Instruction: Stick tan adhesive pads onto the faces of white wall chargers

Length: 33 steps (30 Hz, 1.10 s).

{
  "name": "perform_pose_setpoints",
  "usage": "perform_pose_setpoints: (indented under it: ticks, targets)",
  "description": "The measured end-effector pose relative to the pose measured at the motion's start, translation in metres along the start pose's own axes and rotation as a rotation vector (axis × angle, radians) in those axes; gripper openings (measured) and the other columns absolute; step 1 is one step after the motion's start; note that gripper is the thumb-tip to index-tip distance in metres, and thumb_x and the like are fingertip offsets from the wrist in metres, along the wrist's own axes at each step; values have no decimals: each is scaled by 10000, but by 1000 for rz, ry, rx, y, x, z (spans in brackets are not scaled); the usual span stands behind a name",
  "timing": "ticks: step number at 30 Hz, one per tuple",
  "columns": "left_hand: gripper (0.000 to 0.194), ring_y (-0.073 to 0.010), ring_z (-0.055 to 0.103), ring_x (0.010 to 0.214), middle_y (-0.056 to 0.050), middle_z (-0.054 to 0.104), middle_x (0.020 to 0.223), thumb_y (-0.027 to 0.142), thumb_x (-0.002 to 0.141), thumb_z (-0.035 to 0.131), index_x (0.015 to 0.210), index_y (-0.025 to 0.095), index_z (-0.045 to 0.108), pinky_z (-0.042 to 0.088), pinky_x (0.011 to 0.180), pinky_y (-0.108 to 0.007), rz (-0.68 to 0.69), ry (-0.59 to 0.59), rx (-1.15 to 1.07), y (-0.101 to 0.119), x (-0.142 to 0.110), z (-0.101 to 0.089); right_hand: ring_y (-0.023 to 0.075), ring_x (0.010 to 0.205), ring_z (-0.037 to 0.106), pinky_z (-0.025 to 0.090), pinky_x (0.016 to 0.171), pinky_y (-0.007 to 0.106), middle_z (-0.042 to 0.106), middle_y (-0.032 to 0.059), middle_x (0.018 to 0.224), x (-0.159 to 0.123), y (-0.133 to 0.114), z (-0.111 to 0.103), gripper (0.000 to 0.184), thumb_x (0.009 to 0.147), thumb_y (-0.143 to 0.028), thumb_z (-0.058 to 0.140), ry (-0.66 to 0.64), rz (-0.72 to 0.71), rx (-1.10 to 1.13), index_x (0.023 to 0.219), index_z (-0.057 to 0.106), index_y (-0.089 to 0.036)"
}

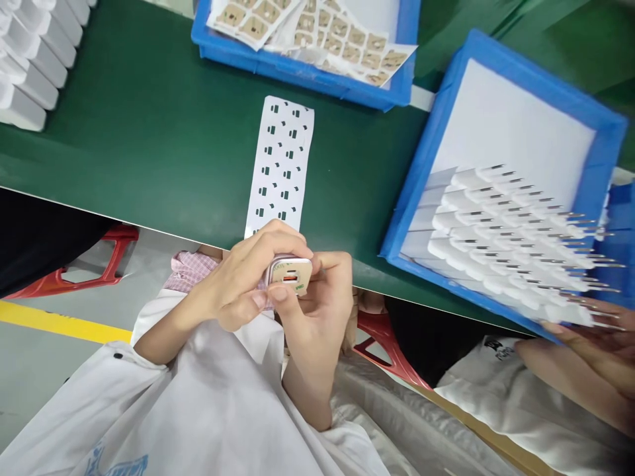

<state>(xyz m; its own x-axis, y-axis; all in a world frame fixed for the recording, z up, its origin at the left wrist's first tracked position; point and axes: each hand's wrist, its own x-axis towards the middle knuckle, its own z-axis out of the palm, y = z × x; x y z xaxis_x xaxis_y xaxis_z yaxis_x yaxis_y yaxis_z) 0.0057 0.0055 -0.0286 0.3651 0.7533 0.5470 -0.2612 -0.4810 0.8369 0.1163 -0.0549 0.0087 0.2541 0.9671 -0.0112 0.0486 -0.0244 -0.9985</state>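
Note:
Over the front edge of the green bench I hold a small white charger (pixel 268 272) with its port end facing up. A tan adhesive sticker (pixel 299 268) lies on that end, around a USB port with orange inside and a narrow slot. My left hand (pixel 248 268) is closed along its left side, fingers across the top. From the right, my right hand (pixel 322 297) grips it, thumb pressing at the sticker's lower edge. Just beyond my hands lies a white backing sheet (pixel 280 165) with rows of small cut-out openings. The charger's lower part is hidden by my fingers.
A blue tray (pixel 302 63) at the back holds sheets of tan stickers (pixel 342 39). To the right, a blue bin (pixel 411 192) holds rows of white chargers with metal pins (pixel 496 231); a co-worker's hand (pixel 590 344) touches them. White moulded pieces (pixel 34 59) stand far left.

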Motion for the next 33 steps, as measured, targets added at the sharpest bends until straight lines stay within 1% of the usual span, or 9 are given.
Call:
perform_pose_setpoints:
  ticks: [2,5,7,12,16,19,25,30,33]
  targets:
    - [417,-214,566,902,-52,554,1043,585,977,415,1198,242,500,513,746,-373,34,15,30,-6,-1,-1,88,534,348,307,500,244,408,-84,646,3,7,-1,344,942,-441,687,-42,-13,24,814,433,-247]
    - [444,-218,570,902,-55,568,1035,599,963,400,1196,237,511,517,733,-372,70,46,102,-15,-1,-2,95,523,395,325,500,252,444,-72,635,8,18,-6,322,1032,-440,534,-91,0,76,798,437,-241]
    - [446,-214,583,892,-54,575,1021,604,967,390,1193,236,503,524,723,-368,93,50,151,-19,-1,-1,96,530,403,328,493,248,433,-69,642,12,22,-8,350,1028,-484,523,-88,-2,100,792,434,-241]
    - [407,-212,625,904,-57,575,1019,555,1005,358,1221,234,483,529,697,-361,155,48,262,-24,-3,2,69,515,285,246,465,223,335,-99,614,18,18,-6,514,841,-512,781,-42,-12,-76,738,358,-238]
    - [450,-205,624,900,-55,570,1051,581,997,364,1253,232,488,529,692,-354,139,59,226,-27,-7,1,76,485,317,280,466,226,361,-87,570,23,21,-7,475,982,-561,566,-109,31,-41,704,361,-235]
    - [417,-198,626,931,-54,566,1067,553,1015,341,1257,243,477,540,725,-345,81,40,197,-27,-8,-1,82,469,300,274,450,232,346,-85,553,26,23,-6,498,1006,-616,460,-129,89,33,695,356,-242]
    - [537,-248,632,1015,-65,597,1017,675,1006,293,1264,237,465,547,807,-405,30,-15,275,-24,-9,-2,68,536,218,216,485,227,252,-108,593,34,9,-5,614,742,-570,810,-105,134,-220,679,297,-240]
    - [698,-224,651,989,-83,612,1107,803,951,272,1213,211,535,542,815,-368,-40,-38,301,-27,-14,-2,78,565,281,246,525,237,275,-79,595,45,20,-9,580,882,-644,622,-140,153,1,618,321,-224]
    - [560,-205,671,962,-71,652,1079,714,973,428,1133,204,592,539,785,-318,-55,71,347,-34,-15,2,80,547,315,257,507,243,351,-67,571,50,32,-7,621,871,-752,566,-124,184,187,611,394,-216]
